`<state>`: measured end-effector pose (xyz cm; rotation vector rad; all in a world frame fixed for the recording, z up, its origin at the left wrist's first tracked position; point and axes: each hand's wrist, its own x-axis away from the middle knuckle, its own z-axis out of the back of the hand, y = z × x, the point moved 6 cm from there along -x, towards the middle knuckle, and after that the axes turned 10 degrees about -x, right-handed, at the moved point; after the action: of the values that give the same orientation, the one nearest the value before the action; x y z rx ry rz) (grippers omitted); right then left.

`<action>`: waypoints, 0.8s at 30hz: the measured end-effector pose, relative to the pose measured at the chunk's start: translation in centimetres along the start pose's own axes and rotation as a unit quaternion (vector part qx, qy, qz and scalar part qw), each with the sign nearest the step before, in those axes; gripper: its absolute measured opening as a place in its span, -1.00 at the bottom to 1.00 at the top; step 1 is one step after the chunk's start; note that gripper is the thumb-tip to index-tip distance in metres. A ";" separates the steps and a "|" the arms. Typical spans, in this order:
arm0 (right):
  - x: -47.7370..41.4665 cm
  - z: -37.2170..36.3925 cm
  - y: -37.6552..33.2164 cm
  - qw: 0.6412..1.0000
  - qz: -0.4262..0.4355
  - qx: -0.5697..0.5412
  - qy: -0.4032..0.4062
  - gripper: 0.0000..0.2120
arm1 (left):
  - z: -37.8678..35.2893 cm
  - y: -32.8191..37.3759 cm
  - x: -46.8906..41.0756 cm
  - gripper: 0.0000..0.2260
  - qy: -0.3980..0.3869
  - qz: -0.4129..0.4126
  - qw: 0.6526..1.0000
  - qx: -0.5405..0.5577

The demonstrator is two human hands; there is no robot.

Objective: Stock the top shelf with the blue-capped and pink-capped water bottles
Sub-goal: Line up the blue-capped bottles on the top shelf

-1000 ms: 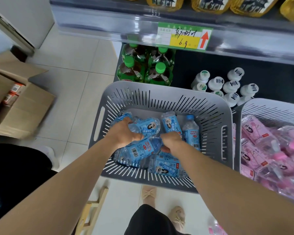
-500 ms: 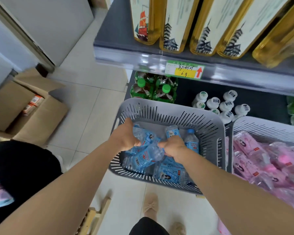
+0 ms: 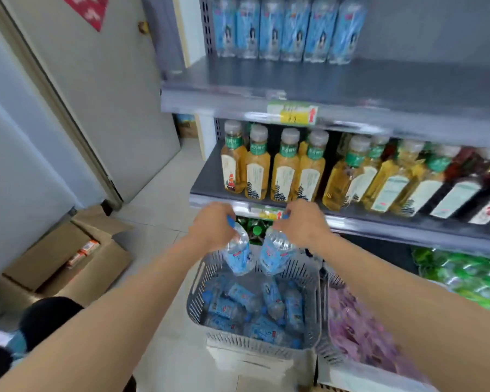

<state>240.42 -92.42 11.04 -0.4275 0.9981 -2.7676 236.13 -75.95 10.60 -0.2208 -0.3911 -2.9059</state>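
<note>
My left hand (image 3: 214, 226) grips the neck of a blue-capped water bottle (image 3: 239, 257) that hangs above the grey basket (image 3: 194, 304). My right hand (image 3: 301, 223) grips a second blue-capped bottle (image 3: 275, 254) by its neck beside the first. More blue-labelled bottles (image 3: 255, 309) lie loose in that basket. A second basket to the right holds pink-labelled bottles (image 3: 357, 332). On the top shelf (image 3: 351, 83) a row of blue-labelled bottles (image 3: 283, 29) stands at the back left.
Amber drink bottles (image 3: 272, 171) fill the middle shelf just behind my hands. Green bottles (image 3: 464, 275) lie on the low shelf at right. An open cardboard box (image 3: 68, 256) sits on the floor at left, by a door (image 3: 96, 94).
Both hands lifted out of the grey basket, each carrying one blue-capped bottle. The view tilted up, bringing the middle and top shelves into sight.
</note>
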 end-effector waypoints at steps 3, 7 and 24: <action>2.7 6.1 -4.1 0.997 0.056 0.012 0.051 -0.74 | 6.2 2.5 2.0 -0.74 0.065 -0.018 0.997 0.026; 4.9 12.8 -8.9 0.990 0.106 0.025 0.091 -0.75 | 13.4 5.3 4.4 -0.81 0.143 -0.034 0.988 0.053; 2.6 26.7 -22.0 0.957 0.187 -0.077 0.210 -0.59 | 32.1 8.2 0.5 -0.80 0.284 -0.140 0.942 0.111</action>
<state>245.29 -92.28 45.39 0.3234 1.2357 -2.4847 241.32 -74.97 43.28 0.7483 -0.6756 -2.9698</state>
